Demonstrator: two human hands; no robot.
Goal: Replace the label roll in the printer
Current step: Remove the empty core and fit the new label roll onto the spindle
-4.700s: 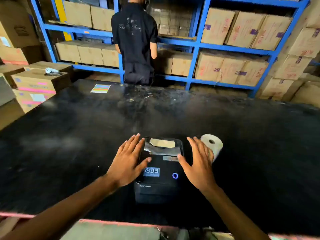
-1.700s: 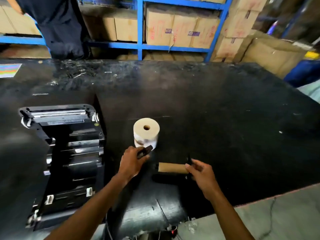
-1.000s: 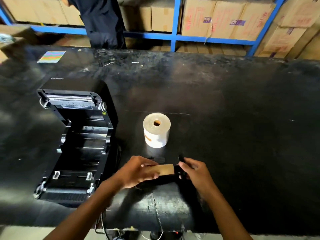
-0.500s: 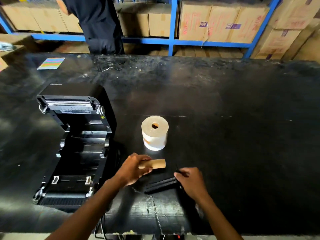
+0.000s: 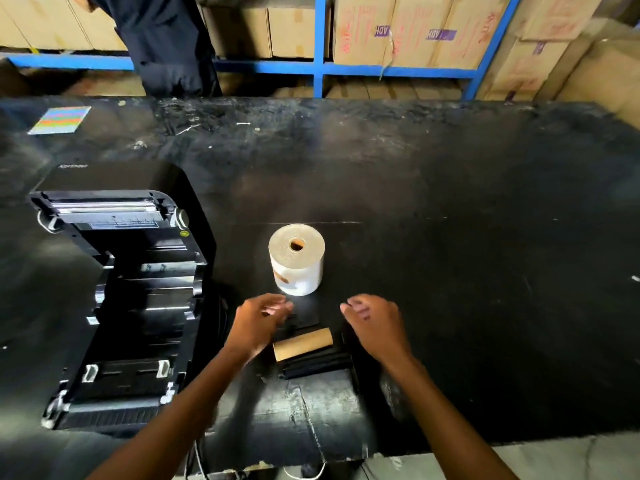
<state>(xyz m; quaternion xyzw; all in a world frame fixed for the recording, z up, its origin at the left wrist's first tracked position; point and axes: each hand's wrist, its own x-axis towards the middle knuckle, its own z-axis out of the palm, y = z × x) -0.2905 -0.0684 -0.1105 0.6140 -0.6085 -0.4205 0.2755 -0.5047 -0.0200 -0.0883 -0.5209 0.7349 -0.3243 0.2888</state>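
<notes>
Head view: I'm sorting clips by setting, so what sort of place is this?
Probably a warehouse or stockroom packing area: blue steel racking stacked with cardboard cartons behind a black worktable holding an opened label printer and a fresh label roll.

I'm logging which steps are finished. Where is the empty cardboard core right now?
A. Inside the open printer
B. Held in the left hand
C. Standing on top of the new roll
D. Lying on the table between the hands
D: the empty cardboard core lies on its side on the table, between the left hand and the right hand, neither gripping it.
</notes>
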